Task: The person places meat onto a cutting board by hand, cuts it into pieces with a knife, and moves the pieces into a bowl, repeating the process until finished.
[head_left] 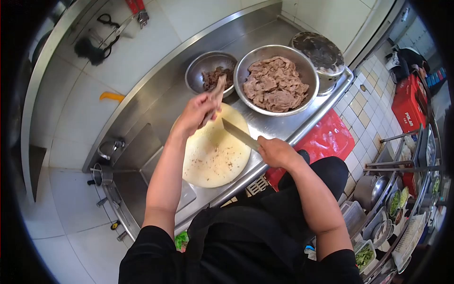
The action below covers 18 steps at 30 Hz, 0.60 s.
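**Over the cutting board (pixel 203 142): handling of the meat piece (pixel 221 87)**

At the centre of the counter (pixel 267 124), the meat piece is held above the far side of the board, with its far end toward the small bowl (pixel 193 73). Contact with that bowl's rim cannot be confirmed. It is gripped around its middle by the left hand (pixel 195 113), fingers closed. The knife (pixel 239 132) is gripped at the handle by the right hand (pixel 276 152), its blade directed toward the left over the board.

Handling characteristics (judged): the meat piece is rated light, soft and flexible, with a moist surface prone to slipping. Tearing along the grain is possible if it is pulled or squeezed hard. Support is best given at mid-length, with fingertips curled clear of the blade. The knife is rated stiff and is best held by the handle only.

Dark meat pieces (pixel 211 79) are contained in the small bowl; paler meat (pixel 274 85) is heaped in the large bowl (pixel 309 71) to its right.
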{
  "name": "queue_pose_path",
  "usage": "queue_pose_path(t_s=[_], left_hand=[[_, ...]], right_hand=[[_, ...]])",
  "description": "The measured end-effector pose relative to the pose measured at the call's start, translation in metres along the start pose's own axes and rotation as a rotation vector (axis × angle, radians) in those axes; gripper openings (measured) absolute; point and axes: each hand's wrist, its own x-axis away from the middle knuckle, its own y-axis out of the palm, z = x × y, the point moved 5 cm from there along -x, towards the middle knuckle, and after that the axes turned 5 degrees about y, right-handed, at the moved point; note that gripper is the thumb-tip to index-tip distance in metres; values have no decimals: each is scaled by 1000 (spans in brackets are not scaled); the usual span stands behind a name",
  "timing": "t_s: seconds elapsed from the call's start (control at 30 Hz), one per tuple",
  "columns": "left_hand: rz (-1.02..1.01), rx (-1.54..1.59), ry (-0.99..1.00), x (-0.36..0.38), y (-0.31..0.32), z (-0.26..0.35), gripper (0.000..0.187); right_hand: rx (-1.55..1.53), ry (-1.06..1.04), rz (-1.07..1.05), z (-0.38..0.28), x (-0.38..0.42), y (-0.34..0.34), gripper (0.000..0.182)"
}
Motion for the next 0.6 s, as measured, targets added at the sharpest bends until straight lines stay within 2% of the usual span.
queue_pose_path(t_s=[0.07, 0.1, 0.17, 0.2, 0.27, 0.3, 0.37, 0.4, 0.43, 0.5, 0.53, 0.57, 0.6], left_hand=[[-28, -109, -98, 36, -12, -38, 22], [-21, -101, -108, 54, -13, -50, 22], [-20, -123, -378, 93, -13, -82, 24], [-13, -113, -388, 104, -16, -95, 24], [-196, -316, -470, 126, -17, -125, 36], [-188, -307, -473, 129, -21, -135, 36], [-331, -761, -451, 137, -28, -153, 41], [-293, -911, -441, 139, -29, -149, 40], [-285, -906, -441, 143, -27, -148, 40], [49, -1097, -245, 152, -26, -131, 37], [206, -1093, -129, 161, -16, -110, 31], [208, -1085, -130, 165, -15, -115, 31], [191, -1106, 31, 167, -9, -113, 27]], right_hand=[[-58, -63, 118, 7, -1, 5, 24], [-56, -65, 105, 5, 0, 4, 24], [14, -5, 25, 2, 0, 1, 27], [18, -22, 52, 3, -1, 3, 27], [18, -31, 55, 0, 0, 5, 26], [17, -38, 78, -1, 0, 3, 26], [30, -61, 95, -1, -1, 9, 25], [18, -71, 118, -2, -1, 10, 25], [5, -82, 143, -4, -2, 10, 24], [-6, -86, 147, -6, 1, 14, 24], [-18, -87, 159, -8, 2, 14, 23], [-11, -86, 156, -11, 5, 16, 23], [-42, -102, 167, -18, 12, 17, 23]])
